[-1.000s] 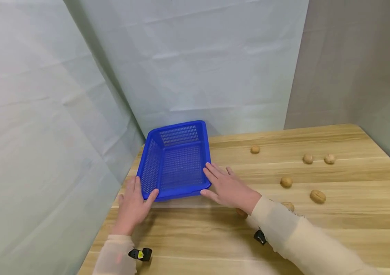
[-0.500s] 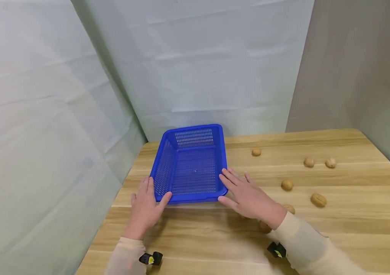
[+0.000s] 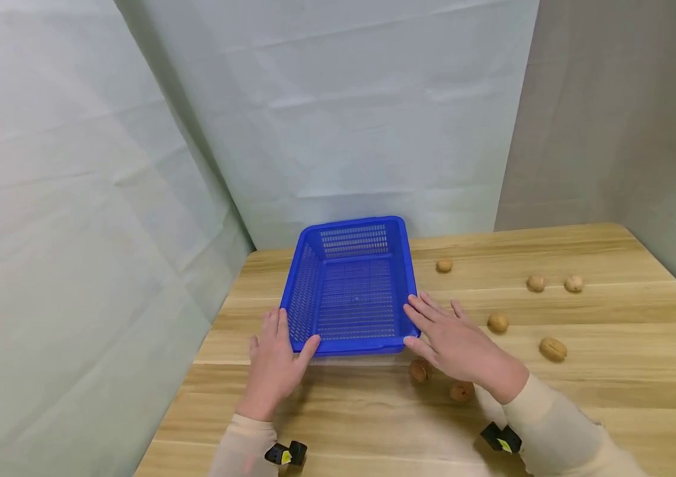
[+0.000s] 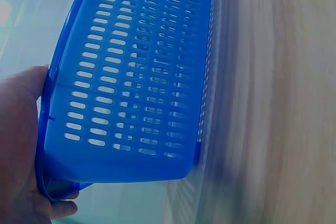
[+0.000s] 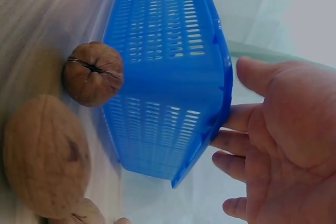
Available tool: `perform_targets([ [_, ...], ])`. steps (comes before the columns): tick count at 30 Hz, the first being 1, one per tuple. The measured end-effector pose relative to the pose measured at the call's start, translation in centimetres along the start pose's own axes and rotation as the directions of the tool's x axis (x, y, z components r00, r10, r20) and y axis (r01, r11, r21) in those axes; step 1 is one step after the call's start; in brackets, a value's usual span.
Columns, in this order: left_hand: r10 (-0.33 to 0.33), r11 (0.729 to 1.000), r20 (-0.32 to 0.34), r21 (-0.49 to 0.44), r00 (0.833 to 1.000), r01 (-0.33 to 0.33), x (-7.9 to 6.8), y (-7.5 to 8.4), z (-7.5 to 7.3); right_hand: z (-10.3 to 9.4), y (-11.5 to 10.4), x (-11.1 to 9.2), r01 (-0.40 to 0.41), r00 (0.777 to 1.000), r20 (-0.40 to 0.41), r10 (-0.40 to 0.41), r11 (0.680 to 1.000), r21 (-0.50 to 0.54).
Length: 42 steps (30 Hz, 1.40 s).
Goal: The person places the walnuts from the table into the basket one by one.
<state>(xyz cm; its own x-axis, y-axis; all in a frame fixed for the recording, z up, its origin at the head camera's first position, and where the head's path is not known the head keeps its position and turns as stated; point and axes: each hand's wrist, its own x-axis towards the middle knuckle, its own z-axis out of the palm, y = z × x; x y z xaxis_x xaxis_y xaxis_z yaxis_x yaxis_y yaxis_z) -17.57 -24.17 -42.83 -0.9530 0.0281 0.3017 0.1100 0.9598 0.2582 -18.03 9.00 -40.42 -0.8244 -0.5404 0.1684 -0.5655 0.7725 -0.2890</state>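
Observation:
A blue plastic basket (image 3: 357,298) with slotted walls stands on the wooden table, with nothing seen inside. At its near left corner is my left hand (image 3: 275,368), fingers along the left rim and thumb on the near rim. My right hand (image 3: 460,348) touches the near right corner with straight, spread fingers. In the left wrist view, the left fingertips (image 4: 64,209) show beside the rim corner. The right wrist view shows the right fingers (image 5: 231,142) against the rim. Below the right hand lie two walnuts, one walnut (image 3: 421,370) near the basket and another walnut (image 3: 462,391) under the wrist.
Several more walnuts lie scattered to the right, among them a walnut (image 3: 553,349) and, farther back, a walnut (image 3: 444,265). Pale cloth (image 3: 344,132) hangs behind the wooden table (image 3: 362,424), and more cloth (image 3: 75,232) borders its left edge.
Both hands have moved right together with the basket, which slid away from the table's left edge. A walnut beside the right forearm is now hidden; two below the hand show more fully.

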Motion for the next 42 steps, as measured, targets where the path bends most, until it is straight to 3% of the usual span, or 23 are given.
perform_targets([
  [25, -0.022, 0.998, -0.005, -0.059, 1.0, 0.021, -0.29, 0.03, 0.1, -0.05, -0.55, 0.32, -0.019, 0.999, -0.03, 0.016, 0.996, -0.086],
  [42, -0.014, 0.999, -0.014, -0.033, 1.0, 0.014, -0.19, 0.23, 0.06, -0.74, -0.68, 0.67, -0.006, 1.0, -0.023, 0.003, 0.995, -0.104],
])
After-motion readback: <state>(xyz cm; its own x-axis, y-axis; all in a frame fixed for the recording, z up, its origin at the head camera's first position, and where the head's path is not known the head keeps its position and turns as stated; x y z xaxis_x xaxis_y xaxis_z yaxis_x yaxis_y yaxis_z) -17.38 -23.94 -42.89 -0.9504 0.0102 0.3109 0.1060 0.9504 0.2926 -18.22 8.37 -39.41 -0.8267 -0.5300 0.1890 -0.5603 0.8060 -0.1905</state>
